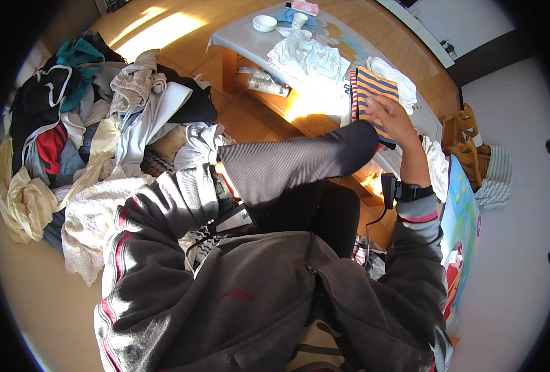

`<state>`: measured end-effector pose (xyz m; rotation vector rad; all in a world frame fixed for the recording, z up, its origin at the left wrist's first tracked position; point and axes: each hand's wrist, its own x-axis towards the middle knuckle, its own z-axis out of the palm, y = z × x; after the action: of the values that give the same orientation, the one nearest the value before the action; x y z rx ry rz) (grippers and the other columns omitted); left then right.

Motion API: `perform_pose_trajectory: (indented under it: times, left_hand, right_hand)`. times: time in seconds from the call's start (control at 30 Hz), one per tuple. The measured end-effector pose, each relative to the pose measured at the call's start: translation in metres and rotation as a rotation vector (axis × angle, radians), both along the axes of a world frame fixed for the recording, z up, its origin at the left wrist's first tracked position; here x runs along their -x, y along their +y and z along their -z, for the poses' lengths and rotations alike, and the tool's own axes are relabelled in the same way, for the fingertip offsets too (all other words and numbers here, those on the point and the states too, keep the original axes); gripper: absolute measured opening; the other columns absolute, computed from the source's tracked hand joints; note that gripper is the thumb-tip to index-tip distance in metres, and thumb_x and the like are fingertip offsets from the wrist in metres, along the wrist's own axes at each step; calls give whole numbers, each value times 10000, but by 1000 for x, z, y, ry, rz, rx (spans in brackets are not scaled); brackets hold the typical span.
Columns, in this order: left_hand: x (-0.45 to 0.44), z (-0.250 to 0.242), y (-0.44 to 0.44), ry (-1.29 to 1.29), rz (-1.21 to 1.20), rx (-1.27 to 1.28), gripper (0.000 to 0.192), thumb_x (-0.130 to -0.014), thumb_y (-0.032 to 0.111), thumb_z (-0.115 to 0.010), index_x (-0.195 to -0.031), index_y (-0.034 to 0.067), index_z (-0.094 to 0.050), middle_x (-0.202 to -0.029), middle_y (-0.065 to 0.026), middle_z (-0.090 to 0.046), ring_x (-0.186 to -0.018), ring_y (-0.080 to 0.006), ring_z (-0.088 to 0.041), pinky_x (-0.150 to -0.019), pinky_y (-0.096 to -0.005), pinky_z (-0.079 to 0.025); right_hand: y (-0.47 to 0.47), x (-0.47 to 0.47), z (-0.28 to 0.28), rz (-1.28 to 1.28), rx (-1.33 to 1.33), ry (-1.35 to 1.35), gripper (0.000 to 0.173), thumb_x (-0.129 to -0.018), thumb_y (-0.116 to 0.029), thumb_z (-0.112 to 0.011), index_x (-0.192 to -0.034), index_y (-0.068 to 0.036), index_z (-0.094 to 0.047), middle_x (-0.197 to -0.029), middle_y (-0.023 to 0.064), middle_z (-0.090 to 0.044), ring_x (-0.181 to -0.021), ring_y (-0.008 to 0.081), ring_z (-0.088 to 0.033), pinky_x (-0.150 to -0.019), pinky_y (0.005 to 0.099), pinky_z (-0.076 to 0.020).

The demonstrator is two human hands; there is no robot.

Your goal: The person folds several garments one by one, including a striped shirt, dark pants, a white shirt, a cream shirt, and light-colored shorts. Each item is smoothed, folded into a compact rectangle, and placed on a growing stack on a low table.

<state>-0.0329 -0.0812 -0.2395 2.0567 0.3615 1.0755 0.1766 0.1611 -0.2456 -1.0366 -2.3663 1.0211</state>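
A dark grey ribbed garment piece [279, 167], tube-shaped like a sleeve or trouser leg, covers my left forearm and reaches rightward to a darker rounded end. My left hand is hidden inside it; only a strip of skin at my left wrist [227, 179] shows by the cuff. Just beyond that rounded end, my right hand [388, 116] is raised with loosely bent fingers, and I see nothing held in it. Behind it lies a folded orange and navy striped garment [377, 86]. A red and white striped fold [353, 95] sits along its left side.
A large heap of mixed clothes [98, 116] is at my left. The covered low table [237, 39] ahead bears a white bowl [264, 23], a cup [299, 20] and crumpled white cloth [309, 58]. A bottle [268, 86] lies on its lower shelf. Brown slippers [465, 139] are at right.
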Motion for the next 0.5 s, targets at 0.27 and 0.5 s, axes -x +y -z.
perform_pose_trajectory:
  times: [0.27,0.5]
  left_hand:
    - [7,-23,39,-144,-189,164,508,-948,178,-535,-1384,-11,-356,-1395,-143,-442,-1204,-253,-519,-1018,-353,-423]
    - [8,-41,66,-33,-396,261,477,-942,210,-559,-1338,-26,-438,-1340,-145,-502,-1127,-247,-567,-961,-355,-471]
  right_hand:
    - [-57,-49,5,36,445,486,487,-969,-425,-505,-1175,7,-597,-1061,79,-636,-941,145,-606,-875,283,-464]
    - [-77,-35,-42,81,351,591,291,-912,-255,-636,-1089,-25,-646,-1007,33,-670,-919,111,-601,-858,272,-452]
